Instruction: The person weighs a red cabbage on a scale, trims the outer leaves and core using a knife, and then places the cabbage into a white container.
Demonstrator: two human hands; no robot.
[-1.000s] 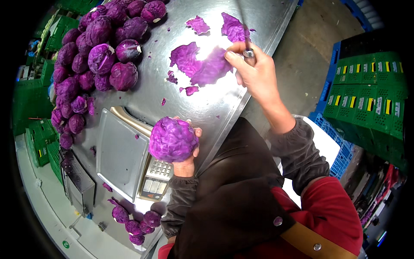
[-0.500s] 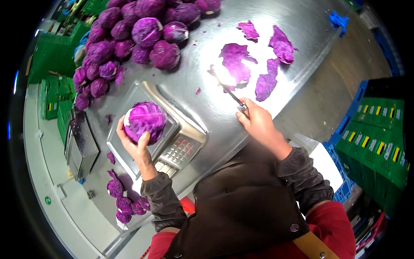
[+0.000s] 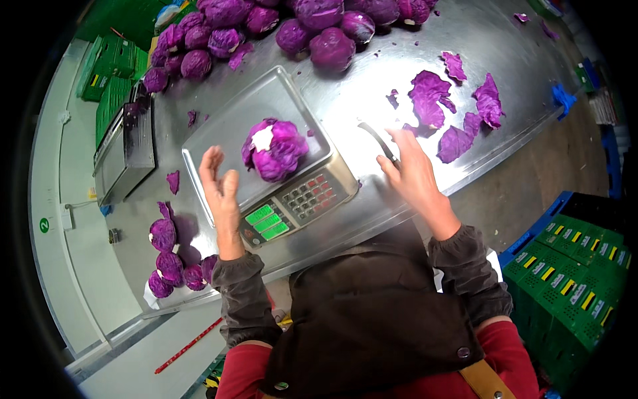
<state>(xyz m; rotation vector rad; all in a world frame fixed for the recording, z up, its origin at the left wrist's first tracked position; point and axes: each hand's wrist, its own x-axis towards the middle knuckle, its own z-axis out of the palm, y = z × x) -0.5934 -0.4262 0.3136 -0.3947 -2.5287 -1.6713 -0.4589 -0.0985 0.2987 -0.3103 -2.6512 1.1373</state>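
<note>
A purple cabbage (image 3: 274, 148) lies on the steel pan of a weighing scale (image 3: 226, 123) with a keypad and green displays at its front. My left hand (image 3: 220, 185) hovers open just left of the cabbage, fingers spread, touching nothing. My right hand (image 3: 413, 171) rests on the steel table to the right of the scale, its fingers over the handle of a knife (image 3: 376, 138) whose blade lies flat on the table.
A heap of purple cabbages (image 3: 279, 23) fills the far side of the steel table (image 3: 372, 86). Torn purple leaves (image 3: 455, 110) lie at the right. Several small cabbages (image 3: 174, 263) sit near left. Green crates (image 3: 575, 266) stand on the floor at right.
My left hand carried the cabbage onto the scale pan and let go of it. My right hand lowered the knife onto the table.
</note>
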